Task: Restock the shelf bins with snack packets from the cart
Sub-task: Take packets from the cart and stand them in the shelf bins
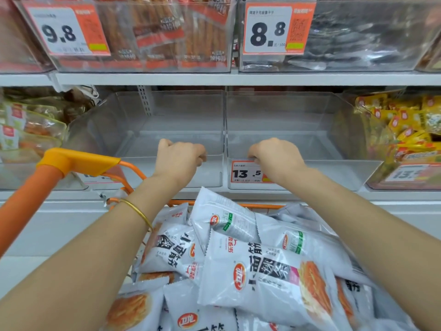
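Left bin (181,120): clear rigid plastic, box-shaped with a low front wall, glossy, its floor visible through the walls; stands on the middle shelf.
Right bin (298,120): same make, set touching alongside; orange-and-white price tag (247,173) reading 13.5 on its front.
Snack packets (262,271): flat white pouches with serrated crimped ends, black lettering and an orange food photo; heaped loose in the cart (76,161), which has an orange moulded handle and wire rim, just below the bins.
Left hand (180,158): fingers curled tight over the left bin's front rim, gripping it; thin gold bangle (137,211) on the forearm.
Right hand (274,156): fingers hooked likewise over the right bin's front rim, just above the tag
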`<state>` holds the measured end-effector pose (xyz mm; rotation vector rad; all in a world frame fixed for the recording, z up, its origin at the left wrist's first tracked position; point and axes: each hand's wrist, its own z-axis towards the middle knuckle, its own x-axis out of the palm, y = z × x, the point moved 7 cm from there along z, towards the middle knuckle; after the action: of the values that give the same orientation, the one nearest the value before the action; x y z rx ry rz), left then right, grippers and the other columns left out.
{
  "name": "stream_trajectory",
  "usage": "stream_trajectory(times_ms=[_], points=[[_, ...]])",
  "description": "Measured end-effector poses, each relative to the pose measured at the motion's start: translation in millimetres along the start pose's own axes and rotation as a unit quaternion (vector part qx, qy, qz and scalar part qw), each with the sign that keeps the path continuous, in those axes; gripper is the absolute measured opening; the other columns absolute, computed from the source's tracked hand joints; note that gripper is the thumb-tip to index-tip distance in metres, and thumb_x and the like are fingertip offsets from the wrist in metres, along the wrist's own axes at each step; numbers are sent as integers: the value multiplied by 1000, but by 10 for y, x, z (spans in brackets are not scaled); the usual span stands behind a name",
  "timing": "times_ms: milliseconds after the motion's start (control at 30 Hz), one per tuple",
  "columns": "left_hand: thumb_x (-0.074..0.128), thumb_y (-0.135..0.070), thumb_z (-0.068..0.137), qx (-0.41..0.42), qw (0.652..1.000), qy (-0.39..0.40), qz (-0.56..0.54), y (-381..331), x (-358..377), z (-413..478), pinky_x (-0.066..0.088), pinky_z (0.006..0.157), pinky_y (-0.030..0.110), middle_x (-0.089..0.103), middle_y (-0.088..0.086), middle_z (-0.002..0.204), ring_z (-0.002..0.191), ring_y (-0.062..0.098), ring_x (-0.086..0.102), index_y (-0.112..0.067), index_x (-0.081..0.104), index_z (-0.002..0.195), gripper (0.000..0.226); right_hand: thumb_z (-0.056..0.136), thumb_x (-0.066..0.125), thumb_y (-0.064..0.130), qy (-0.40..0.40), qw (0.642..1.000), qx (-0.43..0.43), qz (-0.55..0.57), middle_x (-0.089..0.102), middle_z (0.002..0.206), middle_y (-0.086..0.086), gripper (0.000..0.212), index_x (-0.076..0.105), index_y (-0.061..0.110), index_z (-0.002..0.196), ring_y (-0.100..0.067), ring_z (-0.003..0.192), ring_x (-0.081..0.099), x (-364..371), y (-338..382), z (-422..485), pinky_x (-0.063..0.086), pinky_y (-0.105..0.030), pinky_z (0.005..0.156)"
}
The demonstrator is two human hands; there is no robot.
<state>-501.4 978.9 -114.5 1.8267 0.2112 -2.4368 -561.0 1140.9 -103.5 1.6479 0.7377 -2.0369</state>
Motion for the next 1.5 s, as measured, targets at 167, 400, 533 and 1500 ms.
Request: stream_trajectory(times_ms=[167,400,533,1500], points=[[50,-17,93,47,995,89,9,-62,-47,-88,27,87,31,69,-9,104,105,17,56,-31,64,105,23,87,54,3,32,999,-16,8,65,107,-7,30,64,21,108,-31,99,61,33,77,-103,41,-29,66],[63,-22,87,43,980,186,-46,-97,91,-243,44,90,31,68,-8,108,106,17,58,-28,69,106,20,90,52,8,88,994,-47,33,64,116,-5,30,64,24,113,-29,106,59,66,105,-251,44,-30,71],[61,-19,89,38,967,241,-69,-127,42,-273,44,94,32,66,1,115,107,20,58,-17,67,113,25,92,55,15,130,986,-49,87,61,121,-2,32,58,22,124,-25,111,56,-38,92,-292,43,-30,78],[53,-34,93,-286,753,122,-580,-342,-975,-201,42,39,20,40,0,61,50,11,44,-13,52,73,29,76,67,16,110,704,-5,701,63,116,-18,51,46,8,121,-34,98,67,-448,416,-610,51,-51,93]])
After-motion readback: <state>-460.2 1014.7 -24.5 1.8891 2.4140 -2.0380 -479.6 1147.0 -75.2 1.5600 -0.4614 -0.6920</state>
